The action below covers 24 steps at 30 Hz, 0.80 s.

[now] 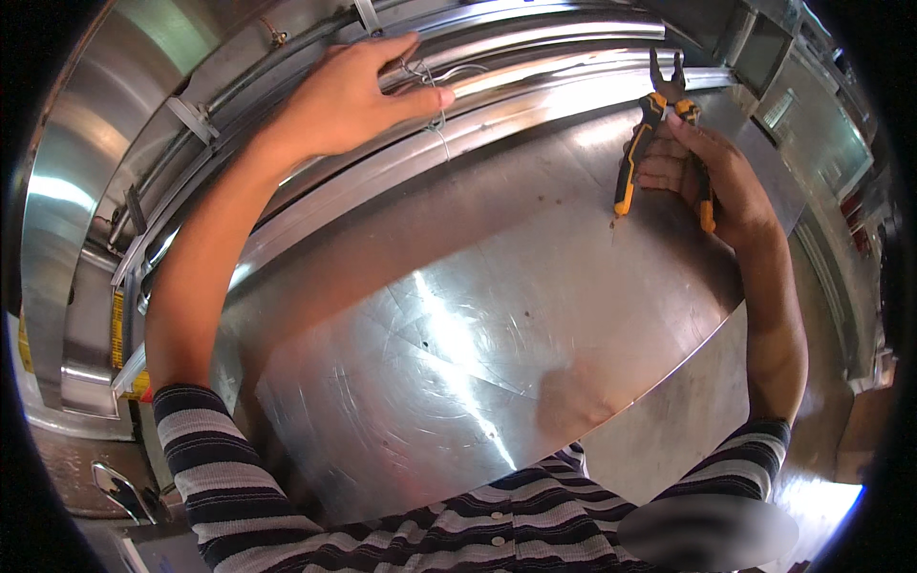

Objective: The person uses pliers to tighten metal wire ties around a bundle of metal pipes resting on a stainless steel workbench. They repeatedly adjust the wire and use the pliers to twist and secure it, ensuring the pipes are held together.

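My left hand (346, 95) reaches over the long metal bars (564, 78) at the far side, its index finger and thumb spread apart. Between those two fingertips is a thin, twisted metal wire (421, 70), with a loose end hanging down over the bars. Whether the other fingers touch the bars is hidden. In my right hand (718, 167), off to the right, is a pair of pliers (626, 177) with black and orange handles. The plier jaws point away from me and stand apart, with nothing between them.
A shiny, scratched metal sheet (478, 325) spreads out below my hands. Curved metal panels (57, 191) stand at the left, beside a cross bracket (191, 119). At the far right are metal frames (812, 115). Bare floor (669, 401) shows past the sheet's near edge.
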### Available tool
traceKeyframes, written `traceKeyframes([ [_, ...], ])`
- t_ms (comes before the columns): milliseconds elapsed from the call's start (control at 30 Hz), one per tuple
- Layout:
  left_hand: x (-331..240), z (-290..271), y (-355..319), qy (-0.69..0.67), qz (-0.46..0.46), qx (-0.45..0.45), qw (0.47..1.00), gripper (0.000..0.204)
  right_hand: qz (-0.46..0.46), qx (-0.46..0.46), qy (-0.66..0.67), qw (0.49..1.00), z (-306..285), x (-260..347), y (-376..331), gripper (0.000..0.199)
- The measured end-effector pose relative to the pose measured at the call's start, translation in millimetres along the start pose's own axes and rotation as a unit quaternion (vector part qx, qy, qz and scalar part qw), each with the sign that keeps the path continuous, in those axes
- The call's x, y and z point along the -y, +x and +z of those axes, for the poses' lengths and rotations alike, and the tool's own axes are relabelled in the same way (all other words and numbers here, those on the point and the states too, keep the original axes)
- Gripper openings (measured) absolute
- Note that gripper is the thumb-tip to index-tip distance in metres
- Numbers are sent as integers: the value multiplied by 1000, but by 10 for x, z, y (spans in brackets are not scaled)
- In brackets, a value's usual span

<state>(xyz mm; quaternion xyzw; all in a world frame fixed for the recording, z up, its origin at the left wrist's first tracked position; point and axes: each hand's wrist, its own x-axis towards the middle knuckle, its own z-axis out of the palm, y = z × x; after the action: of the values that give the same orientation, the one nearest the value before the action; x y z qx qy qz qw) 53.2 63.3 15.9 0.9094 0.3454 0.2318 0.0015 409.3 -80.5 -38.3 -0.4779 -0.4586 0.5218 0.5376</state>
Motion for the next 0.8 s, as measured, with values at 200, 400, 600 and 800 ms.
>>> traceKeyframes([
  [200, -189, -56, -245, 107, 37, -17, 993, 68, -9, 21, -46, 999, -28, 1, -25, 50],
  [400, -178, -6, -340, 209, 39, -5, 977, 80, -46, 131, -6, 990, 119, 0, -116, 50],
  [600, -153, 57, -372, 265, 32, -12, 964, 83, 120, 228, -21, 966, 712, 132, -137, 47],
  [800, -156, 91, -369, 275, 38, -21, 960, 86, 221, 285, -12, 933, 965, 126, -18, 42],
])
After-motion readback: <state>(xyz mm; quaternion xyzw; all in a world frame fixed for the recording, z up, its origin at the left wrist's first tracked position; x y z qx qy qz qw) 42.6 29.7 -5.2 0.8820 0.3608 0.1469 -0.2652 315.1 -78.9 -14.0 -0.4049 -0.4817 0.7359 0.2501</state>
